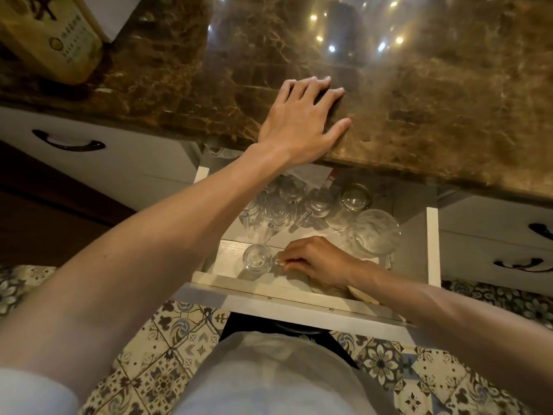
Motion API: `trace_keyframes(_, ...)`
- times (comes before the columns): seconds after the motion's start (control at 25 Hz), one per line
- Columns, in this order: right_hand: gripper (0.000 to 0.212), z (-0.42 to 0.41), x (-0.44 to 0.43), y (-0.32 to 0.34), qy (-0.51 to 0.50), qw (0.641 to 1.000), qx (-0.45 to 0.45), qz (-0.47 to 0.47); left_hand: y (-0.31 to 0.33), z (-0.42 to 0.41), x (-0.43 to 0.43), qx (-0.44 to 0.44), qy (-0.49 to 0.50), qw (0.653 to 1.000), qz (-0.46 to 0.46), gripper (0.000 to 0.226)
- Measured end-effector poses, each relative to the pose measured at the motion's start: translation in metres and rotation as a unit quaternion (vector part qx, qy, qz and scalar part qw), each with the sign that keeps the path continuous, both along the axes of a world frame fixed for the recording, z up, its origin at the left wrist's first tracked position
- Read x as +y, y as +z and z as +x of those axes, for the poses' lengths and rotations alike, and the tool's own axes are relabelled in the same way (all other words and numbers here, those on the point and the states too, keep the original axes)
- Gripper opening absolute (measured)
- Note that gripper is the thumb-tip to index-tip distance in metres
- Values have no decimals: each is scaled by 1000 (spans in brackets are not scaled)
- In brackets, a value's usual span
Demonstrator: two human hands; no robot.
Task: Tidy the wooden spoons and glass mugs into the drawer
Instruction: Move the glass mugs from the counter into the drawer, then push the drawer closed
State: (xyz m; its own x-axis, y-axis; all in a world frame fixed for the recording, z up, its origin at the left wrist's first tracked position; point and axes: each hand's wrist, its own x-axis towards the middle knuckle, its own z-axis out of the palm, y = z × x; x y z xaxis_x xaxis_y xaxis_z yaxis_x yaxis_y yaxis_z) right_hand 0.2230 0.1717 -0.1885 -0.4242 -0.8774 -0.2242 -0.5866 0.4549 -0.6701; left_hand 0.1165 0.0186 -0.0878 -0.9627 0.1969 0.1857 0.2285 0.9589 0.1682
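Inside the open white drawer (432, 244), toward its front left, a small round glass mug (257, 259) stands upright. The right hand (317, 262) pinches its handle with curled fingers (288, 263). More clear mugs (281, 211) crowd the drawer's back, with a wider, textured glass vessel (377, 232) at the drawer's right. Above the drawer, the left hand (302, 121) lies flat, fingers spread, on the glossy brown marble tabletop (419, 100).

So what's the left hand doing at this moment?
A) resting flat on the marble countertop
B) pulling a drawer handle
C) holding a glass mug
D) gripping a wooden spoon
A: the left hand lies with straight fingers on the countertop, while the right hand pinches the handle of a glass mug inside the open drawer.
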Motion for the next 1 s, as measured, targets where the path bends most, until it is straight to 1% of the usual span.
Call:
trace_keyframes(0.32, 24, -1, 1, -9, -13, 1000, -14, -5, -1, -2, 2, 10, 6, 1000, 9, 61)
trace_keyframes(0.4, 25, -1, 0, -7, -22, 999, -26, 11, -2, -2, 1, 13, 6, 1000, 11, 61)
trace_keyframes(0.48, 29, -2, -2, -1, -43, 996, -43, 60, -2, -2, 1, 15, 7, 1000, 11, 61)
trace_keyframes(0.56, 30, 3, -3, 12, -81, 991, -36, 96, -2, -2, 2, 15, 5, 1000, 9, 61)
trace_keyframes(0.6, 29, 6, -4, 21, -116, 989, -35, 84, -2, -2, 3, 14, 4, 1000, 9, 61)
trace_keyframes(0.68, 26, 17, -5, 47, -226, 971, -74, 2, -1, -1, 2, 13, 2, 1000, 12, 60)
trace_keyframes(0.72, 24, 24, -5, 61, -289, 950, -105, -58, 0, 0, 2, 11, 1, 1000, 11, 60)
trace_keyframes(0.76, 22, 30, -5, 75, -349, 919, -134, -123, 1, 0, 2, 8, 0, 1000, 8, 60)
trace_keyframes(0.8, 22, 38, -5, 87, -404, 879, -164, -193, 1, 1, 3, 4, -2, 1000, 7, 60)
trace_keyframes(0.84, 24, 46, -4, 98, -452, 827, -200, -268, 2, 2, 3, -1, -4, 1000, 9, 60)
trace_keyframes(0.88, 27, 54, -5, 108, -491, 764, -241, -342, 2, 2, 3, -6, -5, 1000, 12, 60)
trace_keyframes(0.92, 27, 65, -5, 115, -520, 694, -283, -410, 2, 3, 3, -9, -5, 1000, 14, 60)
trace_keyframes(1.0, 21, 88, -9, 122, -543, 557, -360, -516, 3, 3, 2, -16, -4, 1000, 9, 60)
